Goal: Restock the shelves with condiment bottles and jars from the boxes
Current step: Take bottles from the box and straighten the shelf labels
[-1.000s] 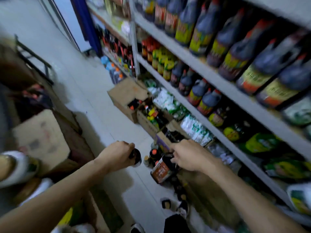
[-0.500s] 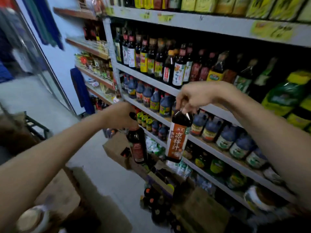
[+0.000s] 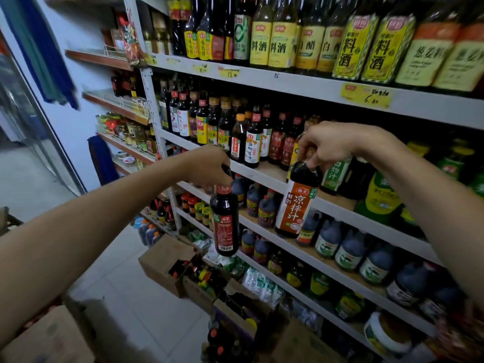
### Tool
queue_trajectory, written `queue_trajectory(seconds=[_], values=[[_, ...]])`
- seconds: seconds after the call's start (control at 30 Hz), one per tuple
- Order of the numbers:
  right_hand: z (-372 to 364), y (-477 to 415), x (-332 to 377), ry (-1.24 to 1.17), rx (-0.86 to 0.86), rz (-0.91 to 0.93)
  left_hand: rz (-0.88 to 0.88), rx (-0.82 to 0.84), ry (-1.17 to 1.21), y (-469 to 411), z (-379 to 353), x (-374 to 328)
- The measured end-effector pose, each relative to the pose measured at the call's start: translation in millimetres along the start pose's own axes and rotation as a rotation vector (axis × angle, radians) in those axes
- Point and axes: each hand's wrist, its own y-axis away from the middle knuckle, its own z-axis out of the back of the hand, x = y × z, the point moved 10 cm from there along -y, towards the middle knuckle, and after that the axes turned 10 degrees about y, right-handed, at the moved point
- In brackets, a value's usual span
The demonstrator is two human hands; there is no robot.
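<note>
Now | left hand (image 3: 209,166) grips dark bottle (image 3: 224,221) | right hand (image 3: 330,145) grips orange-labelled bottle (image 3: 296,203)

You'll see the dark bottle (image 3: 224,221) is glossy, glass or plastic, hard to tell. The orange-labelled bottle (image 3: 296,205) has a smooth, shiny label. The shelf unit (image 3: 301,83) is smooth painted metal; the boxes (image 3: 159,258) at its foot are matt cardboard.

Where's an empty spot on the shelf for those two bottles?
Bare board shows on the middle shelf, between the white-label bottle and the green-label bottle, just behind the orange-label bottle in the right hand. The red-label bottle in the left hand may fit too. The top shelf's yellow-label bottles and the jugs below stand packed.
</note>
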Motion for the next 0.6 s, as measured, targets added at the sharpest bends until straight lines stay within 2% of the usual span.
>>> queue_trajectory(seconds=[0.33, 0.6], values=[[32, -5, -82, 0.185, -0.28, -0.093, -0.098, -0.143, -0.076, -95, 26, -57], [6, -29, -101, 0.326, -0.364, -0.197, -0.169, -0.193, -0.13, -149, 33, -84]])
